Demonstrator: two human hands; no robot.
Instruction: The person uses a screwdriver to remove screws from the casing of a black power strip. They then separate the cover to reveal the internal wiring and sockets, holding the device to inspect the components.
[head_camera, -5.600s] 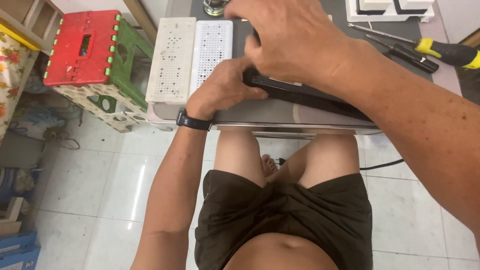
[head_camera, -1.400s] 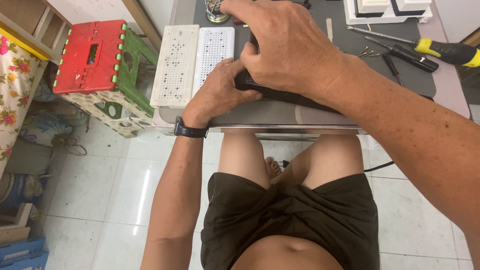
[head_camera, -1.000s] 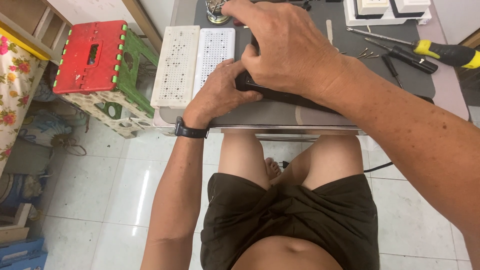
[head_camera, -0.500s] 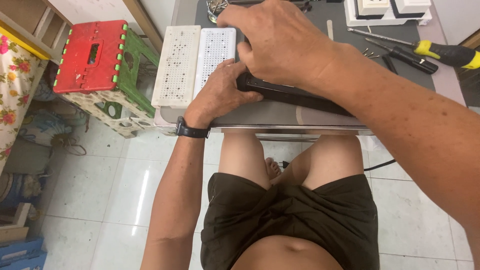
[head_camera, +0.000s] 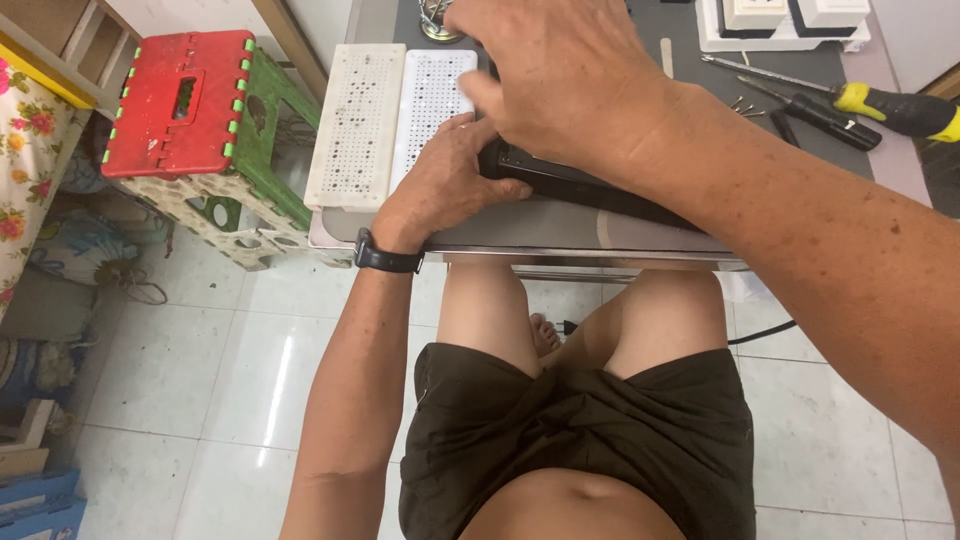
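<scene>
White glossy floor tiles (head_camera: 240, 400) fill the lower frame. At ten o'clock stands a red-topped folding stool (head_camera: 180, 100) with green sides; floral fabric (head_camera: 25, 150) hangs at nine. Wooden shelving (head_camera: 60, 35) sits top left.

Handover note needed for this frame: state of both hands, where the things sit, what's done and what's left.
Left hand: gripping the near-left end of the flat black device on the table edge.
Right hand: pressing down on top of the device, fingers spread.
Nearby: two white perforated trays to the left, yellow-handled screwdriver to the right, red stool on the floor.
Done: device held flat. Whether it has been opened cannot be told.
Left: screwdriver untouched.
</scene>
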